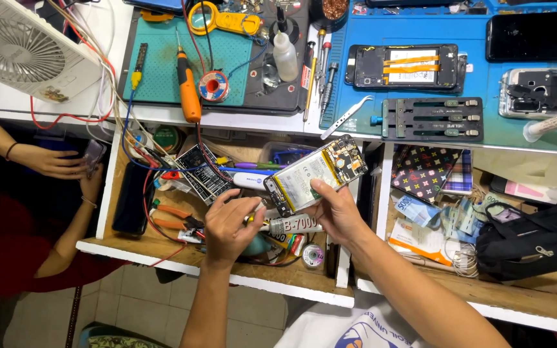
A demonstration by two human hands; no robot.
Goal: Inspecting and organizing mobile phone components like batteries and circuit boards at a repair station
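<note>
My right hand (335, 211) holds an opened phone (314, 173) with its back off, battery and circuit board showing, tilted above an open wooden drawer (162, 248). The same hand also grips a glue tube (294, 225) lying across beneath the phone. My left hand (228, 223) pinches the tube's nozzle end, fingers closed on it, just left of the phone's lower corner.
Another person's hands (56, 161) hold a phone at the left. On the bench lie an orange screwdriver (188, 87), tweezers (346, 117), a white bottle (285, 57), a second opened phone (404, 66), a metal jig (432, 119) and a fan (24, 48). A black bag (530, 238) fills the right drawer.
</note>
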